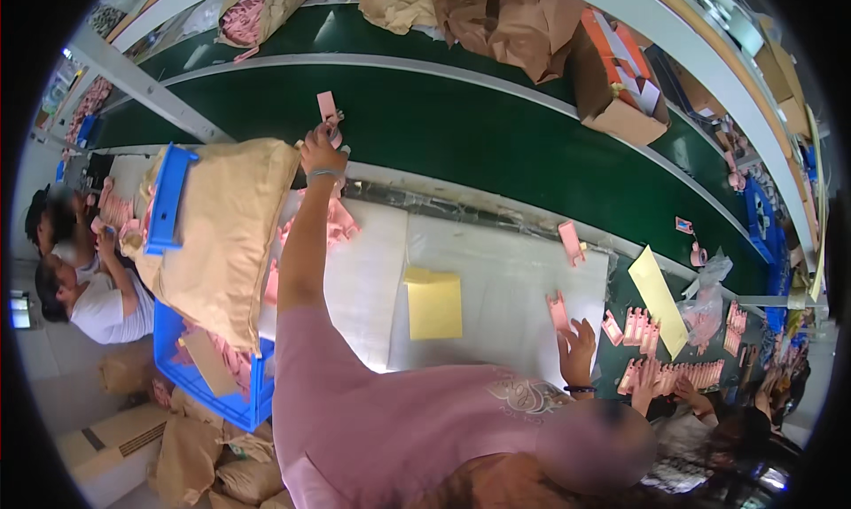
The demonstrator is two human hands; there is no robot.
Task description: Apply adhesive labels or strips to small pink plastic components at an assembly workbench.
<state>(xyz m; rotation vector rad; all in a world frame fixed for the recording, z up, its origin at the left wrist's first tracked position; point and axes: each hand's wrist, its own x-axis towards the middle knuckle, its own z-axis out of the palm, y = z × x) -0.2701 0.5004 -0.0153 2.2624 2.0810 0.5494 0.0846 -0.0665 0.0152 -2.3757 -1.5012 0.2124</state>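
Note:
My left arm stretches to the far left over the green conveyor belt (425, 124). There my left hand (323, 153) is closed on a small pink plastic part (334, 137). Just beyond its fingers lies a pink piece with a flat, rectangular end (327, 104); whether the two are joined I cannot tell. My right hand (578, 349), with a dark bracelet at its wrist, has its fingers apart. Beside its fingertips is a slender pink plastic part (557, 311); contact is unclear. Another pink part (572, 243) lies at the worktop's far edge.
A full brown sack (226, 234) and a blue crate (253, 394) of pink parts stand at left. A yellow sheet (434, 305) lies on the pale worktop (363, 296). At right, a co-worker's hands (645, 380) are by rows of pink parts (700, 374).

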